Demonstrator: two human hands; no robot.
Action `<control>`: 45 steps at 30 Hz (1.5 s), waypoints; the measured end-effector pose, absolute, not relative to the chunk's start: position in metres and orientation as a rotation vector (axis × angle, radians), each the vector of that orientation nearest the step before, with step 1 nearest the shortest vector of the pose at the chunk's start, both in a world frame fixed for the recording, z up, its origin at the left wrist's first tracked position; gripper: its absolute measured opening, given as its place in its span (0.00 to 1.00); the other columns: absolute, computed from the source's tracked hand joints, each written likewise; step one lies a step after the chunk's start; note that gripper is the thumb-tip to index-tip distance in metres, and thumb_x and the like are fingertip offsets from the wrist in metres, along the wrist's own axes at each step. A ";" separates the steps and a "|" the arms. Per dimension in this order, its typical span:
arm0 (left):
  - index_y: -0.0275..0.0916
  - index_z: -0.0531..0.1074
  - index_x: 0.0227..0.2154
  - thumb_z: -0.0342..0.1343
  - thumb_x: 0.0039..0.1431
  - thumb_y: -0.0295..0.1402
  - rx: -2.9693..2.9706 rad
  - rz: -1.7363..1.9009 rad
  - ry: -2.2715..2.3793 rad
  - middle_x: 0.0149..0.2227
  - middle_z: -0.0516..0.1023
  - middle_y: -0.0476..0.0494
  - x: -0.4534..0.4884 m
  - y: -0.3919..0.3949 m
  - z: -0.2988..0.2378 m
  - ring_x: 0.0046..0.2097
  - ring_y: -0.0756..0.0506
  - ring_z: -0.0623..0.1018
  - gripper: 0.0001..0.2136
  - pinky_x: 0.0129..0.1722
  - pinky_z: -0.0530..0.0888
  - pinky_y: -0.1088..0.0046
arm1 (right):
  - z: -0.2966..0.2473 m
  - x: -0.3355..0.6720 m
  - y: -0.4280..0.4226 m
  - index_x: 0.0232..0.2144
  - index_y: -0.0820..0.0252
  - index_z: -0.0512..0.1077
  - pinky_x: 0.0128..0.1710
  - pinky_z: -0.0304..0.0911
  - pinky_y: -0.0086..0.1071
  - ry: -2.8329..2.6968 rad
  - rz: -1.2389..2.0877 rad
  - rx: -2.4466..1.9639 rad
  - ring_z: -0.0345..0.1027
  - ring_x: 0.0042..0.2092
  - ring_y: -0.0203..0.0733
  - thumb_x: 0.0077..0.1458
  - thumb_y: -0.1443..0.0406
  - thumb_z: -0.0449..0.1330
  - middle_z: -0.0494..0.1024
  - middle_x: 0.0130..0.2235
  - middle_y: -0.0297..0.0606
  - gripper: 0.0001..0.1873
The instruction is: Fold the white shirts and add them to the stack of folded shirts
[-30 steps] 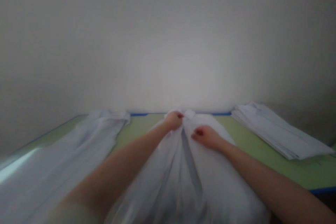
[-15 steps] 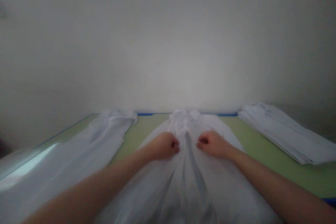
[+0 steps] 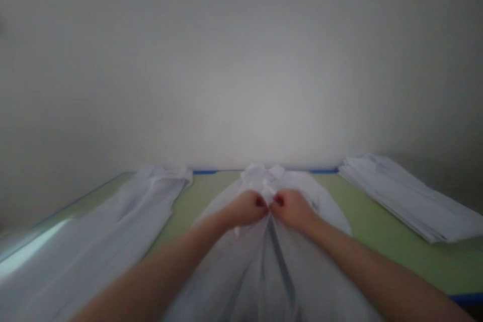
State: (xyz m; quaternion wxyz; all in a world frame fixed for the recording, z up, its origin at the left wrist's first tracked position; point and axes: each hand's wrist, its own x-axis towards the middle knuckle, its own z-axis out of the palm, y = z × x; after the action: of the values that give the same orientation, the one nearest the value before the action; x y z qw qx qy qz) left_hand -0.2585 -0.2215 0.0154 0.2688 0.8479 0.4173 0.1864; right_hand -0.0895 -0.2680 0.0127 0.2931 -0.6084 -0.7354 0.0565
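Note:
A long white collared coat point(image 3: 317, 271) lies front up in the middle, its collar point(image 3: 260, 172) towards the wall. Its front edges part in a narrow dark gap that runs down towards me. My left hand point(image 3: 249, 207) and my right hand point(image 3: 290, 207) meet over the chest part, just below the collar. Both are closed in a pinch on the two front edges, fingertips nearly touching. What lies between the fingertips, such as a button, is too small and blurred to make out.
Another white garment point(image 3: 101, 241) is spread along the left of the green table point(image 3: 400, 251). A stack of folded white garments point(image 3: 407, 196) lies at the right. A blue edge point(image 3: 324, 171) borders the table, and a plain wall point(image 3: 241, 60) rises behind it.
My hands have come together from either side of the front opening and now meet at its middle. The front edges are drawn closer near the fingers. The view has shifted slightly.

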 end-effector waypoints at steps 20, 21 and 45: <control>0.36 0.70 0.29 0.50 0.53 0.41 1.879 0.550 1.007 0.18 0.66 0.51 -0.263 -0.224 -0.025 0.20 0.52 0.64 0.13 0.19 0.59 0.78 | -0.020 -0.093 -0.278 0.19 0.61 0.67 0.26 0.43 0.28 -2.081 0.069 -1.460 0.60 0.25 0.32 0.51 0.66 0.54 0.69 0.20 0.31 0.10; 0.36 0.70 0.29 0.50 0.53 0.41 1.857 0.549 1.006 0.19 0.67 0.51 -0.263 -0.224 -0.026 0.20 0.52 0.65 0.12 0.19 0.60 0.78 | -0.021 -0.093 -0.278 0.19 0.61 0.67 0.26 0.42 0.28 -2.088 0.051 -1.459 0.60 0.25 0.32 0.50 0.66 0.54 0.68 0.20 0.32 0.10; 0.35 0.77 0.31 0.55 0.51 0.39 1.941 0.656 0.985 0.29 0.77 0.44 -0.264 -0.220 -0.027 0.32 0.48 0.72 0.13 0.31 0.65 0.76 | -0.016 -0.082 -0.276 0.21 0.61 0.70 0.26 0.48 0.24 -2.154 0.296 -1.183 0.61 0.25 0.30 0.52 0.67 0.56 0.68 0.20 0.30 0.10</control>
State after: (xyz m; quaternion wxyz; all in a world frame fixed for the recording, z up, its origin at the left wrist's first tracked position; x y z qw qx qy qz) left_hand -0.2644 -0.2197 -0.0272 0.4205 0.7748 0.3929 0.2617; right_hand -0.0819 -0.2762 -0.0161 0.3272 -0.4518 -0.8222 0.1128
